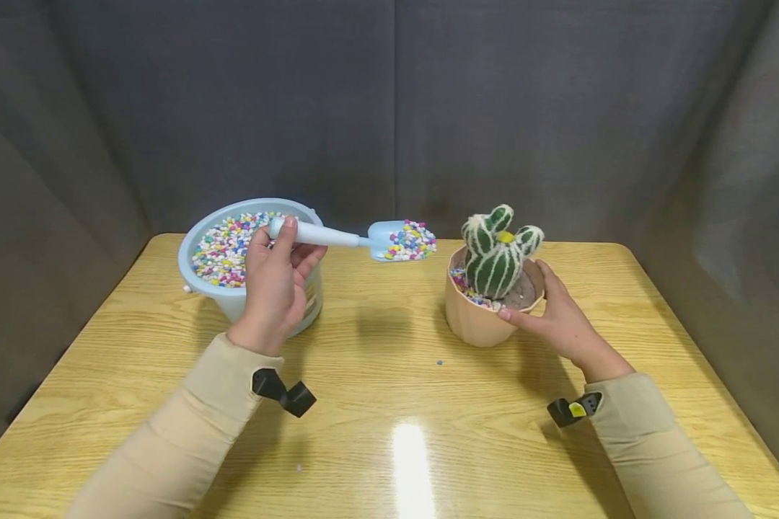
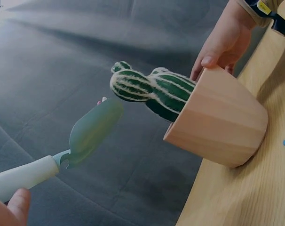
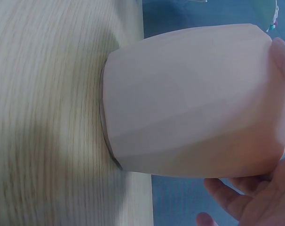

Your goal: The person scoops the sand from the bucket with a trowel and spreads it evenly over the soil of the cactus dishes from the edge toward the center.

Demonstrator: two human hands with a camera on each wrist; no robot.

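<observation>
My left hand (image 1: 275, 285) holds a toy shovel (image 1: 327, 235) by its pale handle, thumb on top. Colorful pebbles (image 1: 412, 241) lie heaped on its light blue blade, which hangs above the table between the bucket and the pot. At the right stands a peach flower pot (image 1: 477, 324), gripped at its rim by my right hand (image 1: 568, 324). A green felt cactus (image 1: 495, 267) with white stripes sits in it, in grey-brown soil (image 1: 522, 292) with pebbles on the left side. In the left wrist view the blade (image 2: 93, 132) is apart from the cactus (image 2: 166, 92).
Behind my left hand, a light blue bucket (image 1: 191, 267) full of multicolored pebbles (image 1: 223, 249) stands at the table's left. Single pebbles lie on the wooden table, one blue pebble (image 1: 439, 362) near the pot. A dark grey curtain (image 1: 389, 108) hangs behind.
</observation>
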